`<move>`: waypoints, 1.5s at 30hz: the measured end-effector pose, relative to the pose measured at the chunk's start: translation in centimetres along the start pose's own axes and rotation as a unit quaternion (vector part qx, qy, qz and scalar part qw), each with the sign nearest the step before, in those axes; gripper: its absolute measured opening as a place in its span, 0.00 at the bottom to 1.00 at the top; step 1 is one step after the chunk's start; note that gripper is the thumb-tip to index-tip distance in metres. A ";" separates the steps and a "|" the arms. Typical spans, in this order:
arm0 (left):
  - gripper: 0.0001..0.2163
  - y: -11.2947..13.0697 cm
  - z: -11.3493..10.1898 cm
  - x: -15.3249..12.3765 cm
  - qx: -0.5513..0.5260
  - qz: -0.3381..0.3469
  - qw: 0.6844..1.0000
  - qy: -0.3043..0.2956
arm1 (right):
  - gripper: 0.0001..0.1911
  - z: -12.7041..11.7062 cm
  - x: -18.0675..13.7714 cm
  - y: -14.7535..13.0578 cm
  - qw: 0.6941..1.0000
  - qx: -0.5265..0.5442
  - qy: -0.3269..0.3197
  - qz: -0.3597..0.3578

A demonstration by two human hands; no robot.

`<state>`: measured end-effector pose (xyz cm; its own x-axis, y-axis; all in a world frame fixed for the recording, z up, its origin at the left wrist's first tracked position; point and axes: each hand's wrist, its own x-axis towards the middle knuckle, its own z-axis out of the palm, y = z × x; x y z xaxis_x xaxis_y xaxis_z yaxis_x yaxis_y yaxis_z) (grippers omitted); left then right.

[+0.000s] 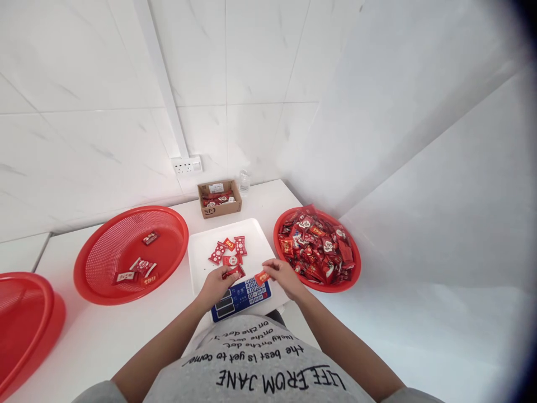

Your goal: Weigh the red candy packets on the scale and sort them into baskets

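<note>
A white weighing scale with a blue keypad panel stands in front of me. On its pan lie several wrapped candies, red and orange-red. My left hand is closed at the pan's near edge, pinching a dark red wrapped candy. Over the keypad, my right hand pinches a small orange-red wrapped candy between thumb and fingers. Just right of that hand is a round red basket heaped with red candy packets.
Left of the scale, a wide red basket holds a few wrapped candies. Another red basket is cut off at the left edge. Behind the scale stand a cardboard box of red packets and a clear container. Walls close off the back and right.
</note>
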<state>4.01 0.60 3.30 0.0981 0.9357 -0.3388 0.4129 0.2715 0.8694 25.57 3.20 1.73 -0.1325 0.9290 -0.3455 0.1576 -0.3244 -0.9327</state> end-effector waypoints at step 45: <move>0.17 -0.2 -0.7 6.3 0.372 0.049 0.925 0.062 | 0.16 -6.9 2.7 6.1 0.942 -0.191 0.272 -0.044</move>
<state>3.90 6.62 1.21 0.0824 0.9788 -0.1877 0.9204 -0.0025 0.3909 32.90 4.94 -4.19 0.3438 0.9366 -0.0680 0.5241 -0.2515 -0.8137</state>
